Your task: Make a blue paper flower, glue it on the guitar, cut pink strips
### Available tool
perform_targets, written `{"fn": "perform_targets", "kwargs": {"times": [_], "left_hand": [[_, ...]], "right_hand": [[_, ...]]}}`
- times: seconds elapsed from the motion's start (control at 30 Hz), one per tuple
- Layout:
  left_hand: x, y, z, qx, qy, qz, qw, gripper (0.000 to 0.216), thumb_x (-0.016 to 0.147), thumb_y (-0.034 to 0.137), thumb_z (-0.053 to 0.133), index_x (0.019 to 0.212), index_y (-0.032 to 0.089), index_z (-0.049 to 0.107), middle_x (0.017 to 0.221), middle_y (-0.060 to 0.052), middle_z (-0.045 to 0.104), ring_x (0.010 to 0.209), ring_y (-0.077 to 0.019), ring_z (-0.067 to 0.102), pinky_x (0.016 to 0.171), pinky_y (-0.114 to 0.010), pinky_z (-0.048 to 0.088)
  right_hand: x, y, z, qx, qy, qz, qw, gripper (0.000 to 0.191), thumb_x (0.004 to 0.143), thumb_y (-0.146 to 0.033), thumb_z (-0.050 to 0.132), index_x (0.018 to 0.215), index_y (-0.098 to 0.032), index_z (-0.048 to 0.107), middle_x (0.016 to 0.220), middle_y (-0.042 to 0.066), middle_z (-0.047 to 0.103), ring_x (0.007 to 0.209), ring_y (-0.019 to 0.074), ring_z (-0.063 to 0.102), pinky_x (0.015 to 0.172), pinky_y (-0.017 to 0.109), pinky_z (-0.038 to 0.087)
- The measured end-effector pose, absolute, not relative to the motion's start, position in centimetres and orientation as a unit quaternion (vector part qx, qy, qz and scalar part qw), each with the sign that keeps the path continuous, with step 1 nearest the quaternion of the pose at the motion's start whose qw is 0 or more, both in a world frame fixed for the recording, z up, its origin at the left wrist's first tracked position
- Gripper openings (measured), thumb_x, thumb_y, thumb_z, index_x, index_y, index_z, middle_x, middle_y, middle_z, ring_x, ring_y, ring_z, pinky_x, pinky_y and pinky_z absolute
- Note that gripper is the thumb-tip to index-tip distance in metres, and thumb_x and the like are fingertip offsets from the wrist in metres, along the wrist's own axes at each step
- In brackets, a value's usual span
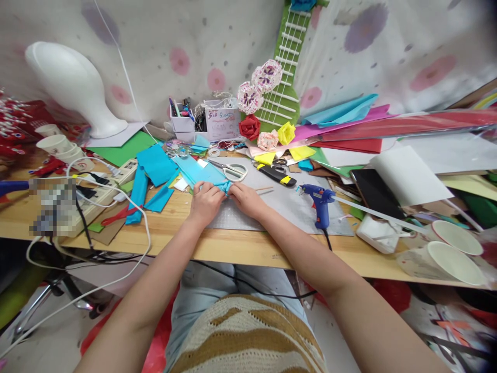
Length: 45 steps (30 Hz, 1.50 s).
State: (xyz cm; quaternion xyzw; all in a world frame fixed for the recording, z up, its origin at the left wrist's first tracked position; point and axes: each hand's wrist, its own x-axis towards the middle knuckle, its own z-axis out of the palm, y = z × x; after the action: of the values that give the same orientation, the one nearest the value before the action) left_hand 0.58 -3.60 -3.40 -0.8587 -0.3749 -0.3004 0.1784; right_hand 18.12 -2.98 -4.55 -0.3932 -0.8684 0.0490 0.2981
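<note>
Bench [236, 248]: wooden, full width of the view; its front edge runs before the person's lap. Grey mat [287, 199]: flat, mid-bench, its near side just inside the front edge. Light blue paper strip [190, 168]: extends from beside the left hand toward the rear left corner of the bench. Glue gun [321, 202]: on the mat's right part, nozzle toward the right hand. Scissors [237, 172]: behind the hands, handles to the right, blades toward the left end.

Left hand [207, 201] and right hand [246, 199]: fingers closed, both pinching the crumpled blue paper piece [223, 187] over the mat's left half. Governing relation: the piece lies between the hands, right of the left hand and left of the right hand; neither is clearly nearer. Its visible long axis runs crosswise, roughly parallel to the front edge. Fingers cover both ends, so which end leads cannot be told. Thin stick [264, 188]: projects from behind the right hand toward the right end; any joint with the piece is hidden.
</note>
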Motion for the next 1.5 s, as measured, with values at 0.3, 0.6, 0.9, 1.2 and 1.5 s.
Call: {"fn": "perform_targets", "kwargs": {"times": [0.3,0.6,0.9,1.2,1.5], "left_hand": [[0.3,-3.6,-3.7,-0.845,-0.403,-0.318,0.154,0.014,0.082,0.035,0.057,0.086,0.024,0.063,0.083,-0.003,0.068,0.090,-0.0225,0.052,0.091,-0.043,0.024],[0.7,-3.3,-3.9,-0.833,-0.396,-0.334,0.192,0.017,0.083,0.027,0.056,0.067,0.021,0.059,0.081,0.000,0.068,0.087,-0.0188,0.052,0.086,-0.040,0.025],[0.7,-3.4,-3.9,-0.834,-0.384,-0.323,0.230,0.017,0.080,0.030,0.060,0.066,0.021,0.061,0.079,-0.001,0.065,0.085,-0.0192,0.050,0.085,-0.040,0.025],[1.0,-3.3,-4.3,-0.831,-0.398,-0.328,0.209,0.013,0.077,0.034,0.063,0.074,0.022,0.063,0.084,-0.004,0.064,0.090,-0.0213,0.049,0.088,-0.042,0.025],[1.2,-2.9,-4.4,-0.838,-0.376,-0.319,0.232,0.014,0.080,0.027,0.060,0.067,0.022,0.061,0.077,-0.002,0.064,0.087,-0.0193,0.050,0.088,-0.040,0.026]], "right_hand": [[18.1,-3.3,-4.4,-0.426,-0.849,0.063,0.307,0.009,0.087,-0.014,0.045,0.084,-0.016,0.053,0.086,0.006,0.058,0.078,0.0156,0.052,0.068,0.024,0.039],[18.0,-3.3,-4.5,-0.452,-0.845,0.060,0.278,0.009,0.088,-0.020,0.048,0.087,-0.017,0.056,0.088,0.006,0.060,0.078,0.0145,0.054,0.068,0.024,0.037],[18.0,-3.5,-4.3,-0.480,-0.841,0.047,0.245,0.007,0.086,-0.021,0.052,0.086,-0.016,0.057,0.087,0.005,0.061,0.080,0.0155,0.054,0.069,0.024,0.037],[17.8,-3.4,-4.1,-0.498,-0.841,0.040,0.207,0.012,0.089,-0.020,0.048,0.088,-0.015,0.059,0.089,0.007,0.062,0.081,0.0148,0.056,0.069,0.024,0.038],[18.0,-3.6,-4.1,-0.492,-0.837,0.043,0.237,0.007,0.085,-0.020,0.054,0.091,-0.015,0.055,0.093,0.008,0.059,0.087,0.0175,0.053,0.073,0.026,0.040]]}}
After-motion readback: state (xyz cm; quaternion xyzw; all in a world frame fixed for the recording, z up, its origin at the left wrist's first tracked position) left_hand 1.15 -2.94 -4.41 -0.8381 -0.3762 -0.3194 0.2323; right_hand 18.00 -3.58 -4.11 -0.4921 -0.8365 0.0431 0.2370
